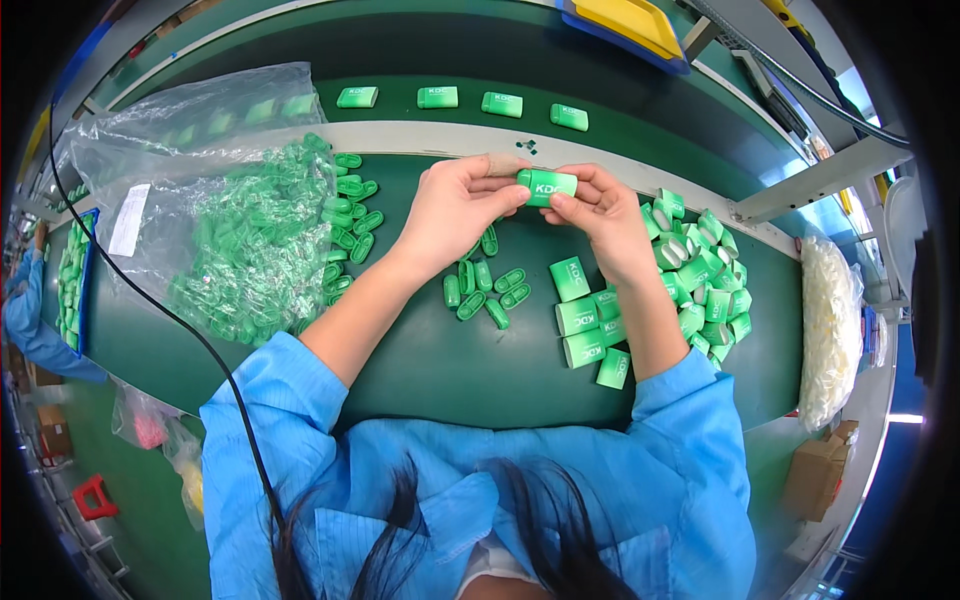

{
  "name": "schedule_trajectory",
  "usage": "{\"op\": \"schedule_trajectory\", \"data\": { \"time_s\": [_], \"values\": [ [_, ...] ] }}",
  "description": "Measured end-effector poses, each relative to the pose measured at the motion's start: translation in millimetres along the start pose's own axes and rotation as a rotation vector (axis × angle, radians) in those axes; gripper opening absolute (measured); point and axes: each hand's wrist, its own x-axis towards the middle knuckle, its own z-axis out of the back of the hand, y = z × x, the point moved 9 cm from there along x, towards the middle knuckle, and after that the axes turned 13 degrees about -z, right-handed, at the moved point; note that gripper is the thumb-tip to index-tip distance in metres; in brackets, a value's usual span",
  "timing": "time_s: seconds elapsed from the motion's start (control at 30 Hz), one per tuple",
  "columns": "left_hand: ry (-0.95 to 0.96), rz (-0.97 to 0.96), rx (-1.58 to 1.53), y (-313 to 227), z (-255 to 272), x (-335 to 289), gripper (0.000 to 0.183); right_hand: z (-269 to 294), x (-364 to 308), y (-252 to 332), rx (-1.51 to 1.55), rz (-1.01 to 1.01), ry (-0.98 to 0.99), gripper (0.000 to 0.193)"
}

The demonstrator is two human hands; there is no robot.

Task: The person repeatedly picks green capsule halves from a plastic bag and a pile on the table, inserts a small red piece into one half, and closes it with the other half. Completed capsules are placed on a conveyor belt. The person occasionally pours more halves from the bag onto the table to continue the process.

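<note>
Held up over the green worktop is a small flat green-and-white case [550, 189] with rounded edges, its printed face upward. My right hand [603, 207] grips its right end between thumb and fingers. At its left end my left hand [462, 202] is closed, with thumb and fingertips pinching it. Below my hands lie several loose oval green plastic shells [484, 273], some showing hollow insides. Next to my right forearm are several loose green-and-white sleeves [577, 318], printed side up. What sits inside the held case is mostly hidden.
A clear plastic bag [240, 230] spills green shells at left. More sleeves [712, 280] are heaped at right. Beyond a pale rail, finished-looking cases [502, 104] sit in a row on a green belt [420, 60]. A metal post [815, 180] slants in; a black cable [160, 310] hangs left.
</note>
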Motion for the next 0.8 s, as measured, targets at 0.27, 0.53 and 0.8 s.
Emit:
{"op": "schedule_trajectory", "data": {
  "time_s": [0.27,0.53,0.8],
  "values": [
    [-0.073,-0.193,0.088,-13,5,-2,0.03,-1,-6,9,-0.072,0.129,-0.028,0.027],
    [-0.065,-0.31,0.633,-30,-19,-21,0.032,-3,-16,9,-0.245,0.221,-0.187,0.025],
    [-0.01,-0.358,0.754,-29,-12,-11,0.037,-1,4,20,-0.384,0.248,-0.198,0.022]
  ]
}}
